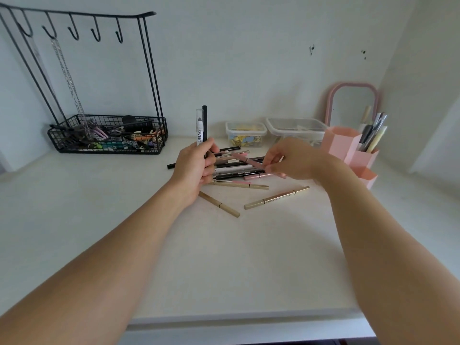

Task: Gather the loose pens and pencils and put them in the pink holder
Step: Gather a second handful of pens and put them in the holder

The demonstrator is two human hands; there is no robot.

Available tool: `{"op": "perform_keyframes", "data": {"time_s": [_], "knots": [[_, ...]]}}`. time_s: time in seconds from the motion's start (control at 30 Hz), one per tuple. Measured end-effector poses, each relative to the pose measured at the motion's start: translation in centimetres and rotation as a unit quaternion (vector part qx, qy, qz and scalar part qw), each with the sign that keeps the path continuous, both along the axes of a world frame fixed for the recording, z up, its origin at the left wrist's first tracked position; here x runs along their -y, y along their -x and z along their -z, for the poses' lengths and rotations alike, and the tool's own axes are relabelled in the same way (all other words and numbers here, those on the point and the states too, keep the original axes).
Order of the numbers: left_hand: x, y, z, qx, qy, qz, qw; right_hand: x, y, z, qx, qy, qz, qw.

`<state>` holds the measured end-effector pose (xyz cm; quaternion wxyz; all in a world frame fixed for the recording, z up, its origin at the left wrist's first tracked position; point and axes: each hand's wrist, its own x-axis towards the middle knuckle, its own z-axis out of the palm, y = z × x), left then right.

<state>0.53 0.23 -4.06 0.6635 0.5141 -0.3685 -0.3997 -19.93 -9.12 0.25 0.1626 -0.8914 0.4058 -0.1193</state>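
Front desk [224, 270] edge ran along the bottom of view; both bare forearms crossed the open white surface behind it. Left hand [193, 168] stood upright, fingers curled round two sticks held vertical: a white pen [199, 129] with a clear cap and a black pencil [204, 123] beside it. Right hand [290, 160] hovered over the pile of loose pens [236, 168], fingertips pinching a pink pen [245, 159] lifted at a slant. Three gold pencils lay nearer the camera, apart from the pile; one [276, 197] pointed toward the right forearm. Pink holder [348, 148] stood at right rear, just past the right wrist, several pens upright in its back compartment. Wire basket rack [107, 135] sat at left rear against the wall; two clear plastic boxes [246, 133] between rack and holder.
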Motion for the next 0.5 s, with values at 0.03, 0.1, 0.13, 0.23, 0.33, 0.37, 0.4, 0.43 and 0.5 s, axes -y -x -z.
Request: {"op": "perform_keyframes", "data": {"time_s": [0.03, 0.1, 0.13, 0.23, 0.33, 0.37, 0.4, 0.43, 0.5], "knots": [[0.1, 0.0, 0.0, -0.009, 0.006, 0.003, 1.0, -0.1, 0.0, -0.1, 0.03, -0.016, 0.001, 0.999], [0.1, 0.2, 0.1, -0.022, 0.018, 0.011, 1.0, -0.4, -0.4, -0.1, 0.131, -0.088, -0.003, 0.987], [0.1, 0.3, 0.1, -0.023, 0.024, 0.015, 0.999, -0.6, -0.7, -0.1, 0.194, -0.14, -0.01, 0.971], [0.0, 0.6, 0.2, 0.005, 0.028, 0.02, 0.999, -1.5, -2.0, 0.0, 0.352, -0.255, -0.055, 0.899], [-0.3, 1.0, 0.0, 0.019, 0.026, 0.032, 0.999, -2.6, -3.5, 0.6, 0.414, -0.282, -0.08, 0.862], [-0.4, 1.2, -0.2, 0.02, 0.024, 0.035, 0.999, -3.0, -4.0, 0.9, 0.425, -0.287, -0.085, 0.854], [-0.6, 1.3, -0.4, 0.019, 0.024, 0.04, 0.999, -3.4, -4.4, 1.2, 0.431, -0.291, -0.089, 0.849], [-0.7, 1.4, -0.5, 0.019, 0.025, 0.047, 0.998, -3.7, -4.7, 1.5, 0.433, -0.293, -0.093, 0.847], [-0.8, 1.6, -0.6, 0.027, 0.029, 0.059, 0.997, -4.2, -5.2, 2.0, 0.435, -0.297, -0.096, 0.845]]}}
